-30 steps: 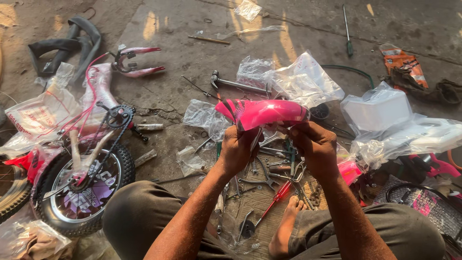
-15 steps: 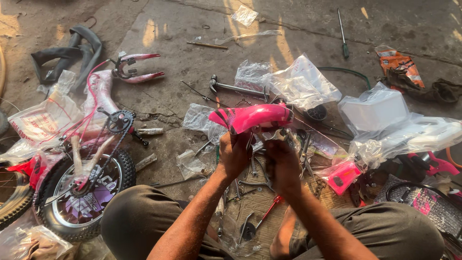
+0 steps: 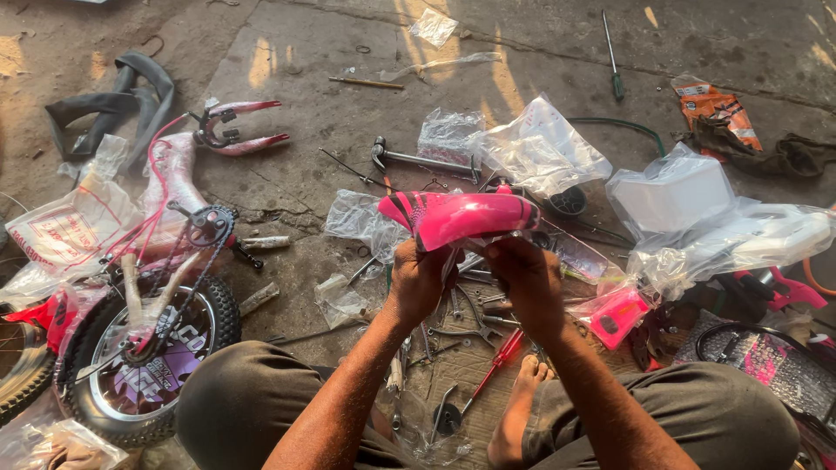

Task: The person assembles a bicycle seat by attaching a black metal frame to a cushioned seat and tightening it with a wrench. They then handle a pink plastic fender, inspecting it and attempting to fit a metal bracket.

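Holding: a pink mudguard (image 3: 461, 218) is gripped from below by both hands, at the centre of the frame, raised above the floor.
Left hand: the left hand (image 3: 420, 280) is closed around the mudguard's lower edge near its left end, fingers curled tight.
Right hand: the right hand (image 3: 527, 277) is closed on the underside toward the right end, thumb side up; what lies under the fingers cannot be told.
Look of the mudguard: a curved, glossy pink shell with black stripes at both ends is seen, its long axis running left to right, the left end dipped slightly.
Open room: bare concrete floor (image 3: 305, 61) is found only in the upper left and top of the frame; directly below the hands the ground is crowded.
Below: loose wrenches and a red-handled screwdriver (image 3: 495, 364) are spread between the knees, just beside a bare foot (image 3: 521, 409).
Right edge: clear plastic bags (image 3: 540, 148) and a white wrapped part (image 3: 670, 196) are packed close to the mudguard's right end.
Left edge: a small bicycle wheel (image 3: 148, 357) with chain and a wrapped pink frame (image 3: 170, 178) are set well apart from the hands.
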